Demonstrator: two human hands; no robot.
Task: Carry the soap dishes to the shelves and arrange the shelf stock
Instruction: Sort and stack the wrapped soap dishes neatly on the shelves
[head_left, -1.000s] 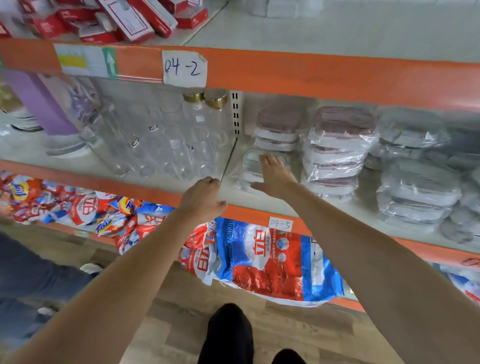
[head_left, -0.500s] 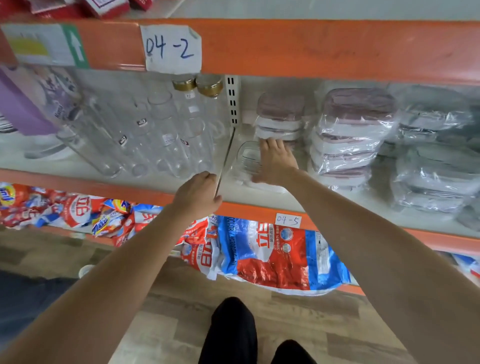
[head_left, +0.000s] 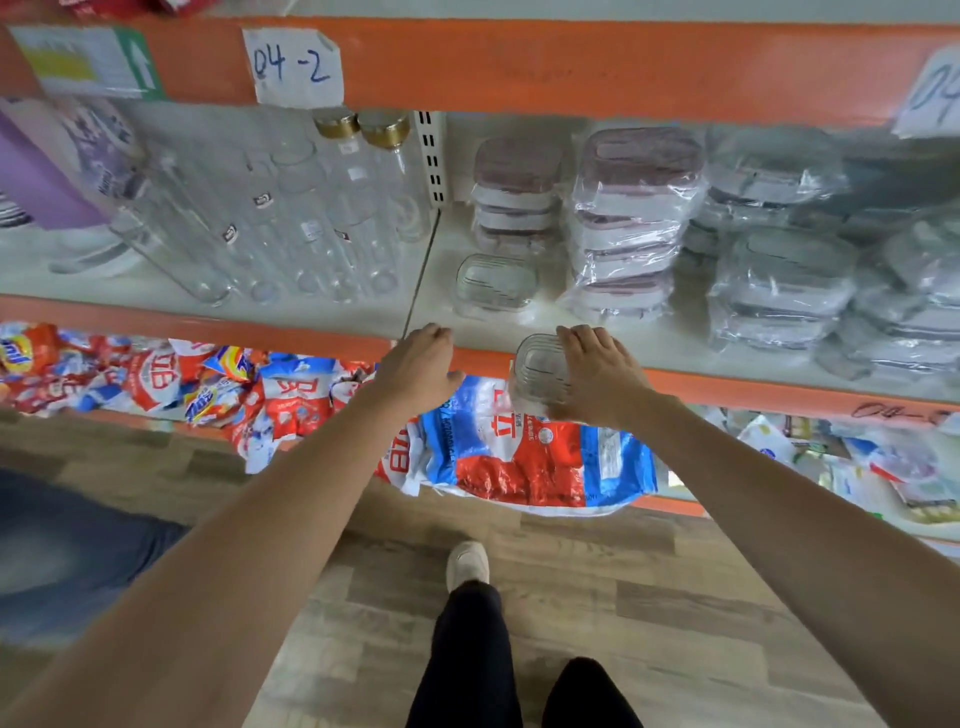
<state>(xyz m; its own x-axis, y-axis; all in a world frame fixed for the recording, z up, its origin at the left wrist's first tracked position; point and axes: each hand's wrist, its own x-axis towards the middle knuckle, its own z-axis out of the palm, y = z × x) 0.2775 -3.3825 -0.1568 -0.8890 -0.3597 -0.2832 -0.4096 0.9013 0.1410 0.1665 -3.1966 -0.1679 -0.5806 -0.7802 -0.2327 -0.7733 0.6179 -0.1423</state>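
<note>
A white shelf board (head_left: 675, 343) with an orange front edge runs across the view, under an orange beam carrying a handwritten label (head_left: 293, 65) reading "04-2". Below it a lower shelf holds detergent bags (head_left: 524, 457), and the floor is wood-patterned planks. On the left part of the board stand clear glass bottles (head_left: 291, 218); on the right, stacks of wrapped lidded boxes (head_left: 634, 218).

One clear soap dish (head_left: 496, 283) (rounded rectangle, ribbed top) sits on the board near its front edge, just right of the seam between boards. A second clear soap dish (head_left: 540, 371) of the same kind hangs at the board's orange front edge, held by the right hand (head_left: 597, 374), whose fingers curl over its right side. The left hand (head_left: 421, 366) hovers at the front edge near the seam, fingers loosely curled, holding nothing.
</note>
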